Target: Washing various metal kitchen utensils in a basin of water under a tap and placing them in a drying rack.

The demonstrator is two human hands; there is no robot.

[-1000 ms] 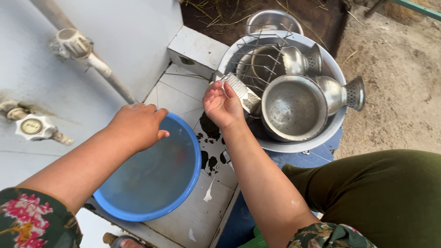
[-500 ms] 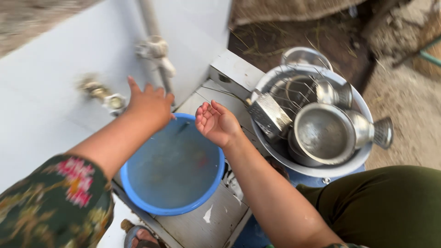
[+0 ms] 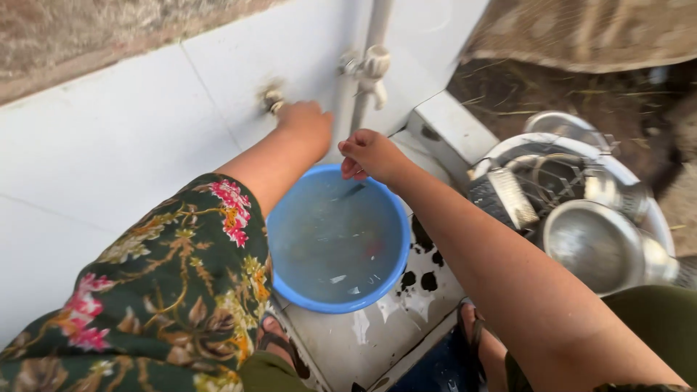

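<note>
Head view: left hand (image 3: pixel 305 120) closed around wall tap (image 3: pixel 273 100). Right hand (image 3: pixel 370 154) loosely curled, empty, over far rim of blue basin (image 3: pixel 337 239) on tiled slab. Steel dishes (image 3: pixel 592 243) in tub at slab's right edge. Step appears: turning tap; next likely needs firm twist.

White tiled ledge (image 3: pixel 377 334) – chipped with dark patches – carries a blue basin (image 3: pixel 337 239) of water.
</note>
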